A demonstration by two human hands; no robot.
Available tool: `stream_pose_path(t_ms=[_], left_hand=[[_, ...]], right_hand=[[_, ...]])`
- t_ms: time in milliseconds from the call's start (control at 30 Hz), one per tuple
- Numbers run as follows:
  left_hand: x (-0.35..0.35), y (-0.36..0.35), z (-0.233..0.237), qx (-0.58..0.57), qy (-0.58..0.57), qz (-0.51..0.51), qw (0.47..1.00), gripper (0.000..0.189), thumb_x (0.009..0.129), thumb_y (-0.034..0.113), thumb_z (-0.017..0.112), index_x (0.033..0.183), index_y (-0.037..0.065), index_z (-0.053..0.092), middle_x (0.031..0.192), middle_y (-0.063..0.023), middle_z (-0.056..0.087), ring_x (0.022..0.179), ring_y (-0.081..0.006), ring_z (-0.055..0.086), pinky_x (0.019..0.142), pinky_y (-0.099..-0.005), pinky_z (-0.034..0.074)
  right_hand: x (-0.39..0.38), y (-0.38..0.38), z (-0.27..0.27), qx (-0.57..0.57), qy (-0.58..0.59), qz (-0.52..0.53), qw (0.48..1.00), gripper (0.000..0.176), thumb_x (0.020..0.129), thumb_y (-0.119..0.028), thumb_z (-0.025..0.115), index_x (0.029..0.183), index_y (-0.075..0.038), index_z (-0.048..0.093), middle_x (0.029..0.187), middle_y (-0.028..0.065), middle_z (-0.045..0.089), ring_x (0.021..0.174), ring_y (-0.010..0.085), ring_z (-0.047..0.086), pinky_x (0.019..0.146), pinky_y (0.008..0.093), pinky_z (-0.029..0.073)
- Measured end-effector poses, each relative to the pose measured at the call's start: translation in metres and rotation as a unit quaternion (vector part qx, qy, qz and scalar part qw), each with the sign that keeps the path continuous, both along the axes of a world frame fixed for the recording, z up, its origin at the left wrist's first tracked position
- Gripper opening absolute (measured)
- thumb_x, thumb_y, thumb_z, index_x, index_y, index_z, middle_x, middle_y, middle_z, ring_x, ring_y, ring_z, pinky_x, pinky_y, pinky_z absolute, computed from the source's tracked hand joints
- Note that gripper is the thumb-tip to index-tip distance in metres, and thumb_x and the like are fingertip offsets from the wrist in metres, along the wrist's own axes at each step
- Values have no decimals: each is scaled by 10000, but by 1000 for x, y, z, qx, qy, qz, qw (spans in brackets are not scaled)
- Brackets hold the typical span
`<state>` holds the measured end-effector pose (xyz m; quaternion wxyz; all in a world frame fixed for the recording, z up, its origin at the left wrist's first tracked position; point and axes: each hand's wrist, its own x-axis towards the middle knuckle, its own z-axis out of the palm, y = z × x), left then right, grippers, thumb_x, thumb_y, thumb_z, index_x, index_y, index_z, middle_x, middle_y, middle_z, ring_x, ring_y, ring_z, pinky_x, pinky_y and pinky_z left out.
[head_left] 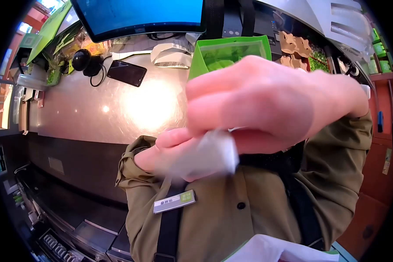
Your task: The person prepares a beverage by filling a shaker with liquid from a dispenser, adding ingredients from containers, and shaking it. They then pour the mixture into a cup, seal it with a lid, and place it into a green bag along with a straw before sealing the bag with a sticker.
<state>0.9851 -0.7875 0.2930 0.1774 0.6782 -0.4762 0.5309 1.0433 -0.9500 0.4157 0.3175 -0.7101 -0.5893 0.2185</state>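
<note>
My right hand is large and blurred in the foreground, with its fingers curled closed. What they hold, if anything, is hidden. Lower and to the left, my left hand is partly covered by a white-grey paper-like thing. This thing is smeared by motion, and its exact kind cannot be made out. Skin of the left hand shows above and below it, so the hand appears closed on it. Both hands are close together in front of my chest. Behind the right hand stands a green bag with its top open.
On the metal counter lie a black phone and crumpled printed paper strips. A black round-headed device stands at left, and a screen behind. Brown cardboard cup carriers are at the back right.
</note>
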Motion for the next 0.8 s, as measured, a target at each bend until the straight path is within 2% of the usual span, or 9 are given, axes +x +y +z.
stream_pose_path(t_ms=[100,200,300,367,400,467,600,700,800], left_hand=[[-1,-2,-3,-27,2,2,1000,164,661,187,657,822,207,683,874,70,503,750,-94,371,635,-239,275],[-4,-2,-4,-27,-3,8,1000,217,658,175,655,872,205,673,878,64,496,752,-95,379,640,-234,280],[-10,-4,2,5,17,23,1000,240,665,165,667,903,193,661,881,52,489,747,-108,403,609,-222,325],[-9,-3,5,11,18,25,999,221,667,158,672,885,188,655,837,54,502,726,-111,414,597,-225,329],[-10,-1,6,10,21,28,999,210,662,159,675,869,187,654,826,57,505,723,-110,413,593,-226,321],[-15,1,8,10,26,36,999,190,652,161,681,838,186,653,804,64,512,718,-108,411,586,-229,305],[-8,-7,5,-63,-41,57,996,120,628,210,675,739,193,632,705,78,484,683,-113,412,580,-249,285],[-8,-10,3,-77,-48,73,993,67,654,207,624,701,209,577,701,87,489,713,-99,438,674,-257,304],[-6,-14,7,-89,-81,113,986,62,657,223,607,659,218,546,672,87,514,713,-86,462,673,-268,328]], right_hand=[[3,-27,6,-27,-24,-87,996,99,711,-4,619,795,-3,566,766,121,546,621,264,551,511,324,428],[15,-35,-34,-259,133,-158,943,205,703,-41,547,892,1,616,804,127,624,743,242,594,628,324,472],[11,-16,-35,-438,49,-14,898,368,707,-2,488,1064,-22,578,888,169,616,865,305,579,776,375,459],[16,-22,-4,-367,-45,-39,929,307,702,24,526,1007,10,565,825,181,600,719,313,580,645,368,460],[24,-32,0,-198,-73,-46,976,242,717,15,540,955,17,587,808,163,604,697,292,580,622,355,455],[22,-25,6,-172,91,-83,977,166,731,-2,545,885,22,603,789,149,601,661,270,568,605,335,450],[12,-17,-20,-458,-28,-48,887,90,728,-44,551,726,35,594,674,150,576,607,276,542,561,339,427],[8,-19,-7,-241,-34,-102,965,124,710,-62,551,660,46,587,573,174,535,556,300,528,538,355,420],[-8,1,25,-233,-64,-66,968,152,686,-110,573,640,33,597,534,158,520,530,290,525,529,348,425]])
